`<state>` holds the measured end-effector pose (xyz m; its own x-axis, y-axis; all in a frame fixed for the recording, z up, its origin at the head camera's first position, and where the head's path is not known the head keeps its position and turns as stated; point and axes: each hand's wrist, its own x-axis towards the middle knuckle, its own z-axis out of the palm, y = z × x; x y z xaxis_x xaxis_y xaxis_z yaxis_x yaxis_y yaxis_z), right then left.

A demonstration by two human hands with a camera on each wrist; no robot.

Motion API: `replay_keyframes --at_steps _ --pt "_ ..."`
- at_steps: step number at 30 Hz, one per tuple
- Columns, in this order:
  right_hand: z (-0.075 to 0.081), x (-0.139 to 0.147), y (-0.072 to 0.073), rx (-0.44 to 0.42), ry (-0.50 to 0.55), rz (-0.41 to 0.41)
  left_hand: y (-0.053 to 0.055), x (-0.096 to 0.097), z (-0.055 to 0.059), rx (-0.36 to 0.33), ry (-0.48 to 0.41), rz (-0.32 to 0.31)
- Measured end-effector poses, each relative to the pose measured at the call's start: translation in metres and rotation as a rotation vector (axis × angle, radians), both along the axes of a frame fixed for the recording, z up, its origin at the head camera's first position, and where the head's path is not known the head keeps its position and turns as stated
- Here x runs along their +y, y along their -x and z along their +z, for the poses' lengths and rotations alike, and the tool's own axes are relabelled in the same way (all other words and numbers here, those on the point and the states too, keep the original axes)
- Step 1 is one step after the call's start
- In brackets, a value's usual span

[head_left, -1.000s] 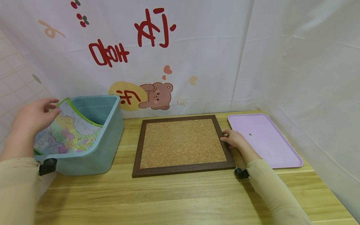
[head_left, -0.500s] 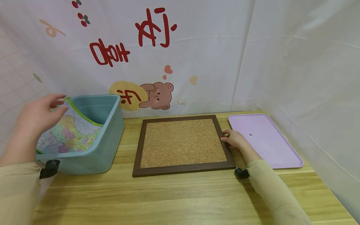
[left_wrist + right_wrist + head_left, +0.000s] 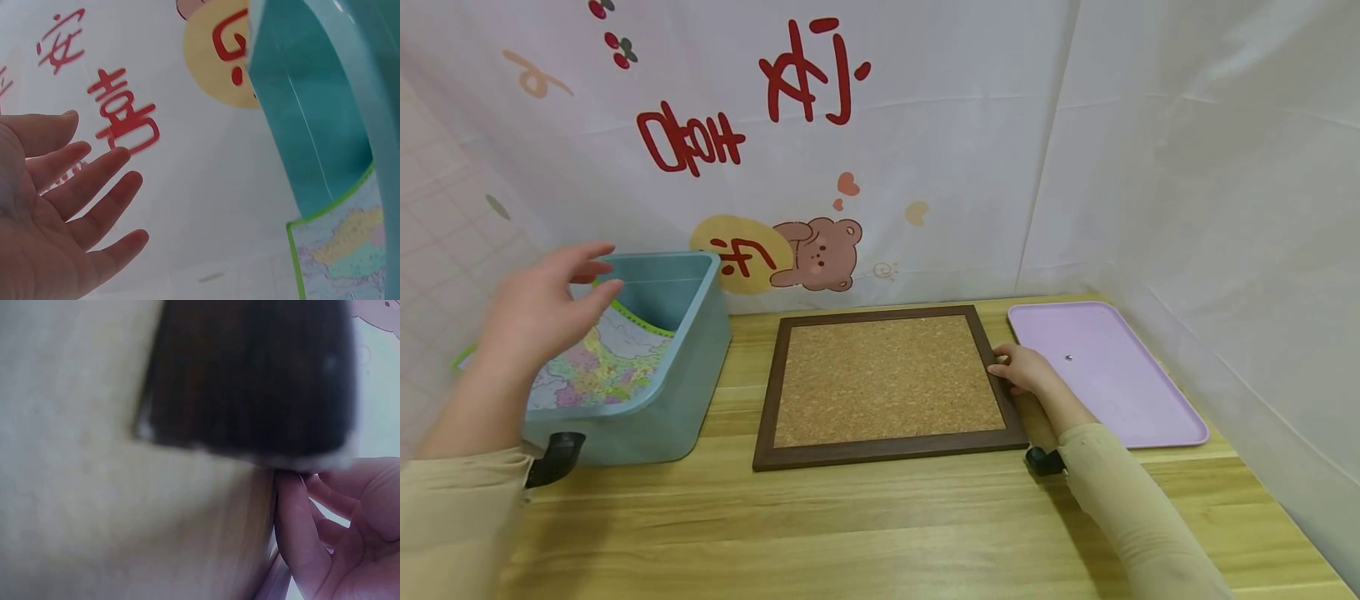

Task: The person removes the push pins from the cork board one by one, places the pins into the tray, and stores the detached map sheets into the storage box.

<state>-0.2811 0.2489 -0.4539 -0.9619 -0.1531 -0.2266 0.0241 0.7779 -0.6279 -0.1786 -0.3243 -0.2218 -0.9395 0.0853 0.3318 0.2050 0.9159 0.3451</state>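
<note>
My left hand is in the air over the near left part of a blue-green plastic bin, fingers apart and holding nothing. In the left wrist view the loosely spread fingers stand away from the bin. A colourful map sheet with a green border lies curved inside the bin, partly hidden behind the hand. On the table, a cork board with a dark brown wooden frame lies flat. My right hand holds the right edge of that frame, thumb and fingertips at the wood.
A lilac tray lies right of the cork board, with a small shiny piece on it. Behind the wooden table hangs a white printed cloth, which continues along both sides.
My left hand has moved right and slightly up, away from the map's upper edge, and covers more of the sheet. The right hand and cork board stay put.
</note>
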Motion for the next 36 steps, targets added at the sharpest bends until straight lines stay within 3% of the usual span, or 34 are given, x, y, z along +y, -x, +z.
replay_keyframes --at_steps 9,17,36 --pt "-0.002 0.001 0.002 0.012 -0.013 0.001 -0.004 0.025 -0.004 -0.001 -0.05 -0.023" --pt "0.0 0.0 0.001 0.018 -0.021 0.003 -0.006 0.046 -0.013 0.054 -0.059 -0.074" --pt "0.001 0.0 0.0 0.025 -0.016 0.001 0.009 0.083 -0.049 0.147 -0.091 -0.2"
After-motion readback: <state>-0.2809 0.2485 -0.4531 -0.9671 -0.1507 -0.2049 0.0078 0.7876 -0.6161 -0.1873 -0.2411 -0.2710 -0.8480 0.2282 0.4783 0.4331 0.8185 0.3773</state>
